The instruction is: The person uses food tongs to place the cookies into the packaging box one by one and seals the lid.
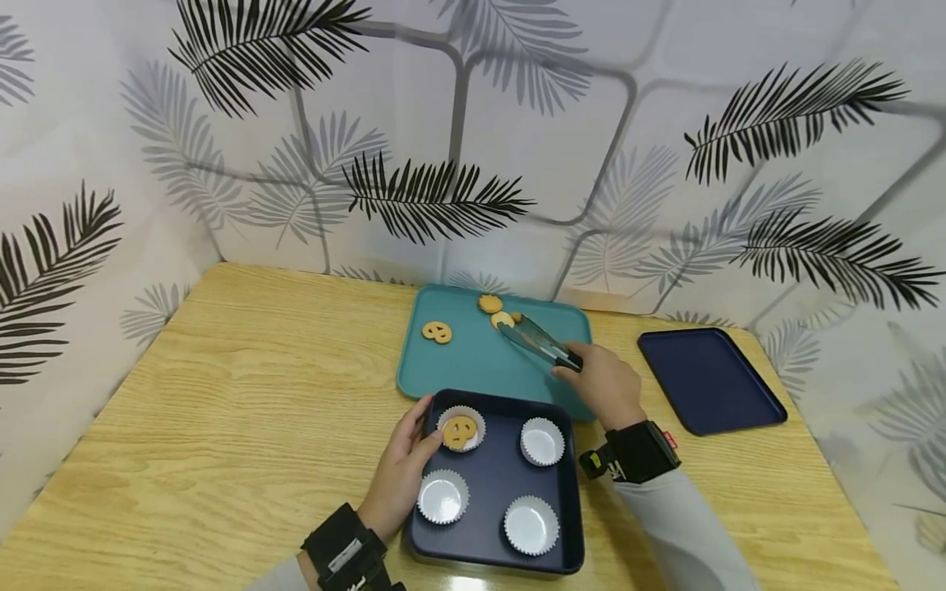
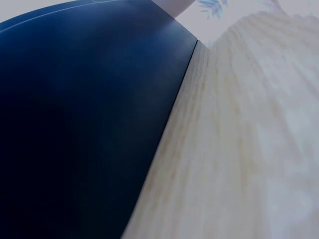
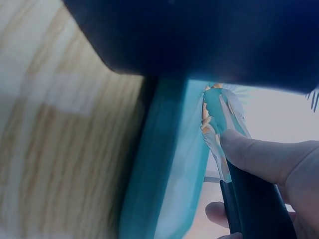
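My left hand [image 1: 399,476] grips the left wall of a deep navy baking pan [image 1: 491,484], thumb over the rim. White paper baking cups [image 1: 543,442] sit inside it, and the upper left one holds a pretzel-shaped cookie [image 1: 459,432]. In my right hand [image 1: 609,382] is a pair of metal tongs [image 1: 543,343] with dark grips, held over the teal tray [image 1: 458,369]. The tongs' tips are right at a pale round cookie [image 1: 501,318], beside a scalloped cookie [image 1: 490,304]. Another pretzel-shaped cookie [image 1: 437,332] lies further left. In the right wrist view the thumb presses the tongs' handle [image 3: 254,204].
A flat navy tray [image 1: 713,382] lies on the right of the wooden table [image 1: 281,369]. The baking pan stands in front of the teal tray and overlaps its near edge in the head view. A leaf-patterned curtain [image 1: 414,107] hangs behind the table.
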The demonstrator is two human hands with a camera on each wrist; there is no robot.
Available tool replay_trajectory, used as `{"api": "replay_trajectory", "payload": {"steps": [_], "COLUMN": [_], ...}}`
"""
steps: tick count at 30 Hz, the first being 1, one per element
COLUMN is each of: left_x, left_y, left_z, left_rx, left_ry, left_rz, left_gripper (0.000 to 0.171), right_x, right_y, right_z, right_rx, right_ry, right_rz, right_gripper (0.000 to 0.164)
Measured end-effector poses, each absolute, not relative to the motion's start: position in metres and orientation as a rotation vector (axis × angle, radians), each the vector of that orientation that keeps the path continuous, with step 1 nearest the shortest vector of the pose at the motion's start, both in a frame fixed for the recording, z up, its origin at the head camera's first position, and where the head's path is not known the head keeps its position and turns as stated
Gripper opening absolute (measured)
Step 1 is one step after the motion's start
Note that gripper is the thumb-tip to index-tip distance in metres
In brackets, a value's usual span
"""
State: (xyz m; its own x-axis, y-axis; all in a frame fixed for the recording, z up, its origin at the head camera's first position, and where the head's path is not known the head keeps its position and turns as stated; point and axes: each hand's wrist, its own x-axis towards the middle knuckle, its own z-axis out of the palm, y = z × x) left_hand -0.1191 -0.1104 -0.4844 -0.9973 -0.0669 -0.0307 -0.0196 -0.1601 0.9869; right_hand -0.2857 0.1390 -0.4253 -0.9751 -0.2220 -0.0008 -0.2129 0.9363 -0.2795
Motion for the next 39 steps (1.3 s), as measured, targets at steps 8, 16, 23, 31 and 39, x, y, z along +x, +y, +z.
{"api": "replay_trajectory", "payload": {"steps": [8, 16, 23, 31, 39], "left_x": [-0.121, -0.121, -0.12, -0.12, -0.12], "left_y": [-0.111, -0.11, -0.111, -0.113, -0.111], "left_z": [-0.484, -0.484, -0.484, -0.486, -0.488], "left_rx": [0.091, 0.091, 0.091, 0.107, 0.099], "left_ry": [-2.008, -2.002, -2.003, -2.019, -2.018], "left_rz": [-2.367, -2.366, -2.367, -2.342, -2.356], "left_gripper": [0.055, 0.055, 0.055, 0.055, 0.055], "right_x": [-0.29, -0.285, -0.279, -0.285, -0.294], "right_y": [0.136, 0.141, 0.149, 0.146, 0.139], "right_z": [-0.421, -0.423, -0.423, -0.424, -0.425], "right_rx": [-0.416, -0.442, -0.478, -0.444, -0.395], "right_ry": [3.083, 3.113, 3.134, 3.107, 3.063], "right_rz": [-0.414, -0.37, -0.434, -0.393, -0.414], "right_gripper": [0.053, 0.051, 0.05, 0.058, 0.057]}}
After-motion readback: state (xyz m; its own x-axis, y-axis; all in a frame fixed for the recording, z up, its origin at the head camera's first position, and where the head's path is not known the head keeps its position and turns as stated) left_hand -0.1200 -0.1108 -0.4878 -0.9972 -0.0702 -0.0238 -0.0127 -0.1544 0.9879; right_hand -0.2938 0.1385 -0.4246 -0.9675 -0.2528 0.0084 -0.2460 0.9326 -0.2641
